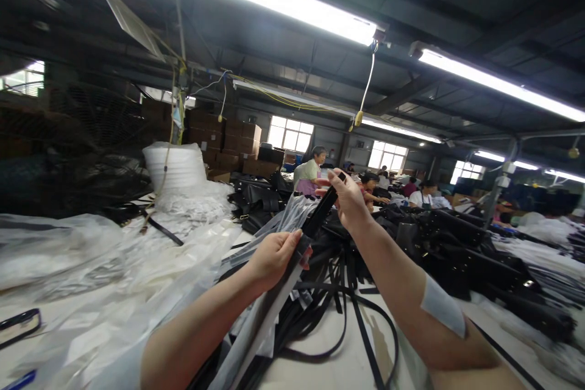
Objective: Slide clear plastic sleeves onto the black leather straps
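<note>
A black strap point(317, 210) slants up between my hands, its upper end pinched in my right hand point(350, 201). Lower down, my left hand point(276, 256) is closed around the strap's lower part and the mouth of a clear plastic sleeve point(269, 311). The sleeve hangs from there toward the table's near edge. Beneath my hands, loose black straps point(338, 292) lie in loops on the white table point(333, 341).
Clear plastic bags point(150, 262) cover the left side, with a white foam roll point(176, 167) behind. Black bags point(439, 237) are heaped at right. Several people, one in a pink apron point(307, 177), are beyond the table. A blue pen point(21, 379) lies near left.
</note>
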Available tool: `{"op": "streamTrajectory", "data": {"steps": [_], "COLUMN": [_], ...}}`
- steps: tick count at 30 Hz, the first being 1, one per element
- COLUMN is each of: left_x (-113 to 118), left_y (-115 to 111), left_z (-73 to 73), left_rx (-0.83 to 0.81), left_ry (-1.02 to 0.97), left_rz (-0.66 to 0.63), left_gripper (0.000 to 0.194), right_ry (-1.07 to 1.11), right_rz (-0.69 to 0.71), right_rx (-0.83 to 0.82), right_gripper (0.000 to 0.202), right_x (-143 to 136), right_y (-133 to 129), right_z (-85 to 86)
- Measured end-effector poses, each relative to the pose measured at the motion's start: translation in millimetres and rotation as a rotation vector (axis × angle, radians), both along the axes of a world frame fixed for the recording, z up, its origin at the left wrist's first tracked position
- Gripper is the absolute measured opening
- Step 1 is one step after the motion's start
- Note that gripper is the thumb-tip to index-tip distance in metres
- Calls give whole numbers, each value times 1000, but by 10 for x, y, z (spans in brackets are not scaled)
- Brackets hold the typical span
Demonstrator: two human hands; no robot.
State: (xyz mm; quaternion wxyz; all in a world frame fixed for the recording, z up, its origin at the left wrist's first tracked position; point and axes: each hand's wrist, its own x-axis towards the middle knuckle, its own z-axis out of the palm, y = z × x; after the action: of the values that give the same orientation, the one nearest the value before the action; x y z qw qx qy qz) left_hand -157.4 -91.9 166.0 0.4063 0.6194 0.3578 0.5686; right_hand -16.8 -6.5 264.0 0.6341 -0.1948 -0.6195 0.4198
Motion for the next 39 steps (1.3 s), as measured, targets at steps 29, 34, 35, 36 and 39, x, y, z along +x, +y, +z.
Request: {"op": "streamTrajectory", "data": {"steps": [29, 34, 35, 36, 39], "left_x": [138, 130, 132, 135, 146], "left_y": [158, 168, 173, 180, 203], "left_z": [175, 300, 308, 310, 299], "left_rx": [72, 143, 137, 128, 127], "left_ry": [-158, -174, -176, -170, -140], "left_rz": [64, 67, 61, 58, 79], "left_gripper": [49, 49, 49, 51, 56], "right_ry": [-407, -452, -454, -458, -472], "right_rz": [13, -2, 12, 37, 117], "right_rx": [74, 133, 142, 140, 83], "right_gripper": [64, 64, 64, 64, 65], "right_x": [-111, -174, -185, -194, -189], "right_y": [-144, -197, -222, -246, -277], "right_z": [-371, -323, -325, -327, -318]}}
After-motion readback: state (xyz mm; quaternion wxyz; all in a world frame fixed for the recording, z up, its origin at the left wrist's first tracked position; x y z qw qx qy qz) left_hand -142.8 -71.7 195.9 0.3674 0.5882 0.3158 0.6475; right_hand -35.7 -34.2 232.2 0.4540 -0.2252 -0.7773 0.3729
